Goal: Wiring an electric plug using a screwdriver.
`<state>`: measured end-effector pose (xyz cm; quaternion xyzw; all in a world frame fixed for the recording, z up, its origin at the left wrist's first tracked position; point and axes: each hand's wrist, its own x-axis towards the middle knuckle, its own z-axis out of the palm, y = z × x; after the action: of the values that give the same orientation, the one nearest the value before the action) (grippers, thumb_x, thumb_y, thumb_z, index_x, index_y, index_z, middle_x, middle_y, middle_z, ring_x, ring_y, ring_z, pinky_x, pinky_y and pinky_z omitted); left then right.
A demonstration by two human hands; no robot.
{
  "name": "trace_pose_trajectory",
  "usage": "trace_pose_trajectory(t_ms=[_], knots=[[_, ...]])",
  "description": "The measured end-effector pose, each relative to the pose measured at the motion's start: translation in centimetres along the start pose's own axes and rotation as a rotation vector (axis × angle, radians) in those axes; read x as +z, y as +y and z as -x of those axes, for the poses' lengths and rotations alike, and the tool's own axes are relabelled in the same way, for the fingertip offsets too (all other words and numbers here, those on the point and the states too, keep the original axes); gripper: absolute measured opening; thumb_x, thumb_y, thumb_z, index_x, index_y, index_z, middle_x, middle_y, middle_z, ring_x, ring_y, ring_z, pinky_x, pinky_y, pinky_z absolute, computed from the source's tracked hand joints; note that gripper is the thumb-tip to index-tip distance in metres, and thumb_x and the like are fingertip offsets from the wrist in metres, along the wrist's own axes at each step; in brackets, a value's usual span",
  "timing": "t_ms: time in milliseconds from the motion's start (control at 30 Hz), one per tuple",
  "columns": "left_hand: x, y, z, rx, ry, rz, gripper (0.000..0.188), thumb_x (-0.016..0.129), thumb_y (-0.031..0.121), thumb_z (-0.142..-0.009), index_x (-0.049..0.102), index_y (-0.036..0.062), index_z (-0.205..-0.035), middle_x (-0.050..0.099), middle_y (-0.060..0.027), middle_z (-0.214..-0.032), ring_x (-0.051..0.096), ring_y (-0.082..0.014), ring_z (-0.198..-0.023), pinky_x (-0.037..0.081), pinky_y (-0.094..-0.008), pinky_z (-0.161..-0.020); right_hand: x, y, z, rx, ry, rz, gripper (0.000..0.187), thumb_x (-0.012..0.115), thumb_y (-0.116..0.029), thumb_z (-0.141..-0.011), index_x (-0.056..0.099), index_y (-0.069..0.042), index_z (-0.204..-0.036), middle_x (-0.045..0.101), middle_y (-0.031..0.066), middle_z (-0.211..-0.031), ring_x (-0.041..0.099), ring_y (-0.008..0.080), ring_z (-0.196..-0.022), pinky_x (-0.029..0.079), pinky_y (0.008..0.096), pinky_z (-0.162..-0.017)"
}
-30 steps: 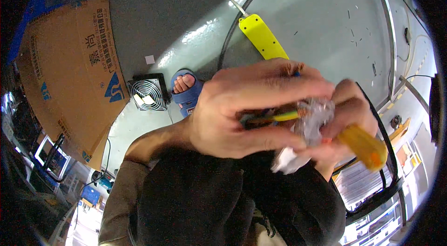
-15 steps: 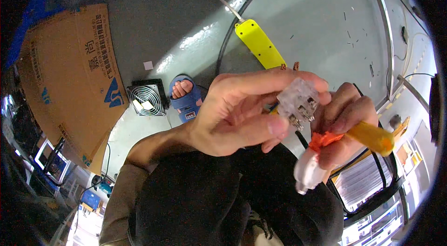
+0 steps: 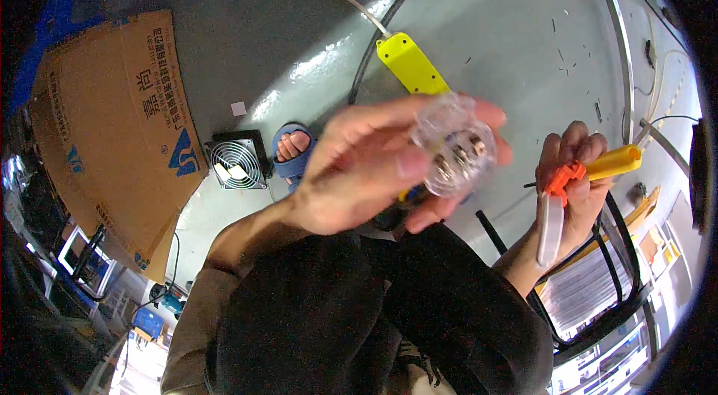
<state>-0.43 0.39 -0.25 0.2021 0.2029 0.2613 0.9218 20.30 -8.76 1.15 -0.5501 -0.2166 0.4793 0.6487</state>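
I see the left hand [image 3: 359, 163] curled around a clear plastic fitting [image 3: 460, 159] with metal contacts, the thumb against it, up in front of the dark clothing [image 3: 307, 305]. Well apart, the right hand [image 3: 580, 174] grips a yellow handle [image 3: 617, 163], an orange piece [image 3: 562, 181] and a whitish translucent strip [image 3: 550, 230]; whether these join, I can't tell. On the floor beyond, a black fan [image 3: 238, 159] stands just beside a blue sandal [image 3: 290, 167].

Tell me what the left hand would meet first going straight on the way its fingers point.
The left hand would probably meet the right hand first, across a gap, though depth is unclear.
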Motion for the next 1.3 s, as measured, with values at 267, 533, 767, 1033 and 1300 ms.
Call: trace_pose_trajectory(t_ms=[267, 533, 767, 1033, 1300], knots=[[-5.4, 5.2, 5.2, 0.326, 0.039, 0.433, 0.061, 0.053, 0.026, -0.09, 0.026, 0.0007, -0.138, 0.035, -0.0254, -0.13, 0.042, -0.0113, -0.071, 0.038, -0.0192, -0.04, -5.4, 4.9, -1.5, 0.275, -0.303, 0.847, 0.015, 0.061, -0.001, -0.081, 0.061, 0.003, -0.095, 0.062, 0.0054, -0.083, 0.056, 0.0065, -0.071, 0.044, 0.0219, -0.059], [-6.0, 4.6, 7.5, 0.447, 0.146, 0.425, 0.06, 0.058, 0.02, -0.087, 0.029, 0.0052, -0.138, 0.035, -0.0206, -0.125, 0.041, -0.0115, -0.072, 0.038, -0.0179, -0.041, -3.3, 12.7, 1.2, 0.205, -0.633, 1.186, 0.023, 0.059, -0.001, -0.074, 0.061, -0.004, -0.097, 0.062, 0.0167, -0.088, 0.058, 0.0381, -0.087, 0.048, 0.0421, -0.076], [-5.7, 4.2, 7.1, 0.374, 0.067, 0.307, 0.061, 0.056, 0.025, -0.089, 0.026, 0.0053, -0.138, 0.037, -0.0253, -0.13, 0.043, -0.0128, -0.071, 0.041, -0.0173, -0.042, -1.8, 15.3, 1.4, 0.358, -0.549, 1.005, 0.02, 0.062, -0.005, -0.078, 0.064, -0.004, -0.099, 0.065, 0.0162, -0.088, 0.061, 0.0313, -0.074, 0.048, 0.035, -0.068], [-5.5, 4.4, 7.2, 0.289, 0.107, 0.264, 0.064, 0.059, 0.028, -0.088, 0.026, 0.0064, -0.138, 0.04, -0.0224, -0.128, 0.048, -0.0139, -0.073, 0.043, -0.0205, -0.045, -2.3, 14.6, 2.6, 0.365, -0.415, 0.821, 0.018, 0.064, 0.0, -0.076, 0.064, -0.001, -0.095, 0.066, 0.012, -0.088, 0.062, 0.0228, -0.076, 0.049, 0.0297, -0.07], [-4.5, 3.6, 6.1, 0.255, 0.159, 0.165, 0.067, 0.061, 0.033, -0.086, 0.028, 0.0018, -0.136, 0.041, -0.0245, -0.126, 0.052, -0.015, -0.069, 0.042, -0.0207, -0.041, 2.1, 4.6, 3.0, -0.441, -0.445, 0.581, 0.012, 0.069, -0.007, -0.07, 0.063, 0.001, -0.076, 0.064, 0.0132, -0.086, 0.063, 0.0322, -0.084, 0.052, 0.0383, -0.071]])
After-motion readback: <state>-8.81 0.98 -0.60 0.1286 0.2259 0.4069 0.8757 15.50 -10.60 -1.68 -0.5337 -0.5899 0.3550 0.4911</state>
